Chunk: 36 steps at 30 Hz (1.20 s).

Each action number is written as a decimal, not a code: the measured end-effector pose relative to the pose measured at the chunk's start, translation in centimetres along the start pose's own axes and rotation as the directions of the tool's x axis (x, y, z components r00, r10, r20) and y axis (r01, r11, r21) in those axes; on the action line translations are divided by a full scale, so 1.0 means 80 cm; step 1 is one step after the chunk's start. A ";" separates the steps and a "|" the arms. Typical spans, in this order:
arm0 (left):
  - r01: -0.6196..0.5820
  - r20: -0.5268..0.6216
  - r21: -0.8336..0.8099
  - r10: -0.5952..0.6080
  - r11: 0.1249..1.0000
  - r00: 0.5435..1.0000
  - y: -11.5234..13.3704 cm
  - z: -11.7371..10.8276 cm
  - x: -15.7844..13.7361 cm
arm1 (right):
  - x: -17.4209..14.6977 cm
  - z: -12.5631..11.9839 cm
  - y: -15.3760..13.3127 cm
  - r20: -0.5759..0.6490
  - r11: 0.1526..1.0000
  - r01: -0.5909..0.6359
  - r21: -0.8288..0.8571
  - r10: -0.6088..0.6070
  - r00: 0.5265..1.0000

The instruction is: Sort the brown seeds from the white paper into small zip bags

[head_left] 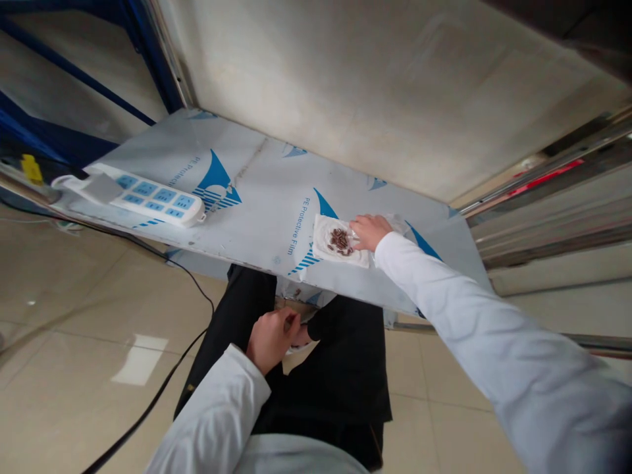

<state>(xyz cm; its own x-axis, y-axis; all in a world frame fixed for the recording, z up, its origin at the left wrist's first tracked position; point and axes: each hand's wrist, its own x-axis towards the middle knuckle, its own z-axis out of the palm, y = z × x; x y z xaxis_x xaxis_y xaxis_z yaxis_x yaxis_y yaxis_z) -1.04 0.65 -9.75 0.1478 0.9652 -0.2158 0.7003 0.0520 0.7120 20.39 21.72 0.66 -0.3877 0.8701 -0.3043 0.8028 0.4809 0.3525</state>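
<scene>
- White, square and soft-looking, a pad (pixel 322 246) lay flat on the pale surface (pixel 257 227), whose film bore blue shapes and the words "PE Protective Film".
- Small, dark brown, rod-like pieces (pixel 338 241) sat in a loose heap on the middle of the pad, a few straying toward its right side.
- The right hand (pixel 371 232), in a white sleeve, reached over the pad's right edge, fingertips drawn together beside the heap; whether they pinched a piece could not be told.
- The left hand (pixel 272 341) hung nearer the body than the pad, over the lap, with its fingers curled in and the thumb close to them; whether it held anything could not be told.
- A long white plastic power strip (pixel 162 204) with light-blue socket panels lay well to the left of the pad.
- Black trousers (pixel 348 368) showed below the pad, on the person's side.
</scene>
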 end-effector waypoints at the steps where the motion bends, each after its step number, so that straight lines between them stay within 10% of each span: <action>1: 0.011 0.005 -0.001 -0.011 1.000 1.000 0.000 -0.002 0.001 | 0.005 -0.002 -0.003 0.009 0.999 0.018 -0.031 -0.018 1.000; 13: 0.053 0.035 -0.043 -0.052 0.998 0.998 -0.004 -0.005 0.000 | 0.020 -0.016 -0.017 0.000 0.975 0.105 -0.194 -0.107 0.994; 17: 0.040 0.022 -0.046 -0.039 0.998 0.999 -0.007 -0.004 0.001 | 0.003 -0.007 0.029 -0.123 0.994 -0.095 0.051 0.100 0.987; 22: 0.041 0.030 -0.012 -0.041 0.999 0.999 -0.009 -0.002 0.003 | -0.034 0.065 0.091 -0.103 0.700 -0.499 0.512 0.626 0.773; 26: 0.049 0.073 0.046 -0.053 0.998 0.996 -0.005 -0.001 0.003 | -0.056 0.121 0.069 -0.153 0.534 -0.520 0.667 0.781 0.605; 32: 0.027 0.121 0.160 -0.046 0.987 0.992 -0.001 0.006 0.002 | -0.051 0.140 0.018 -0.104 0.668 -0.513 0.539 0.657 0.747; 36: 0.033 0.123 0.233 -0.063 0.972 0.990 -0.001 0.008 0.000 | -0.041 0.149 0.038 0.032 0.630 -0.566 0.532 0.653 0.756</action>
<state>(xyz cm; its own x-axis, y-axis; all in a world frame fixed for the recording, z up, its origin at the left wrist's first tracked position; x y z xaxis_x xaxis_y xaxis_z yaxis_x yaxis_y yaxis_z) -0.68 0.49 -10.22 0.1882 0.9212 -0.3405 0.8484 0.0222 0.5289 29.50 19.01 -7.81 0.2457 0.9689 -0.0279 0.9660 -0.2471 -0.0762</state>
